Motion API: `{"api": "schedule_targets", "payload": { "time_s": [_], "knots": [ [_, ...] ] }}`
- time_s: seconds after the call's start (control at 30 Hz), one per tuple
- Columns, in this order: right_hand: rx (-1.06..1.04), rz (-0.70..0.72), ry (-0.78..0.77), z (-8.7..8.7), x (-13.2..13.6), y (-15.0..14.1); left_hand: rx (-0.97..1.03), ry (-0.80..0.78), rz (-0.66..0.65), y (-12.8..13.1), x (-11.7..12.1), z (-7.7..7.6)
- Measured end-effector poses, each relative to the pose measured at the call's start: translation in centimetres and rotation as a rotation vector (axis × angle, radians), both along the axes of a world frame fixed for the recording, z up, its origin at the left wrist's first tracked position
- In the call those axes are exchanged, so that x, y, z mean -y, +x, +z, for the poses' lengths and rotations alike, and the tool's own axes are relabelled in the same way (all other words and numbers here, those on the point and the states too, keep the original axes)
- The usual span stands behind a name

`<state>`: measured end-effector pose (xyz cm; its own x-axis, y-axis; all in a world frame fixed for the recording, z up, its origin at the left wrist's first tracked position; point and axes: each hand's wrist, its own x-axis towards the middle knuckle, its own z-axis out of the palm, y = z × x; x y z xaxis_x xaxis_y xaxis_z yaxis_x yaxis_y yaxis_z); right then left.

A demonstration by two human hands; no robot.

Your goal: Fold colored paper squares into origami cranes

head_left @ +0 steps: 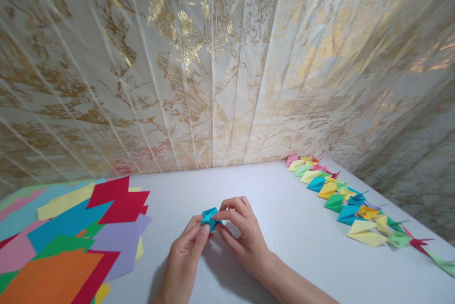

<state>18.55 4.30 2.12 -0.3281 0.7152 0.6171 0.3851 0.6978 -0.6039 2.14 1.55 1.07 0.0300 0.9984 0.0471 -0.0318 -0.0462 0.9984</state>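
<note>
A small piece of folded blue paper [209, 216] is held between both hands, a little above the white table. My left hand [186, 252] grips its left side, with the thumb lying on the near face. My right hand [243, 233] is at its right side, the index finger bent onto the upper face and the thumb below, pinching the right edge. Creases and layered flaps show on the paper; the fingers cover part of it.
On the left lies a spread of coloured paper sheets, including an orange sheet [53, 273] and a purple sheet [122, 242]. Along the right edge of the white table [249, 178] run rows of folded paper figures [350, 215]. A gold-patterned curtain [213, 81] hangs behind.
</note>
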Motion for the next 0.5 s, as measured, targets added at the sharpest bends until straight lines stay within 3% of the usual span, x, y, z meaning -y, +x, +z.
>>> {"api": "schedule_targets", "payload": {
  "time_s": [0.3, 0.5],
  "knots": [
    [-0.004, -0.006, 0.015, -0.2, 0.2, -0.6, -0.101, 0.129, 0.079, -0.4, -0.5, -1.7],
    [-0.001, -0.038, -0.001, 0.0, 0.4, -0.8, -0.202, 0.202, 0.059, -0.3, -0.3, -1.6]
  ]
}}
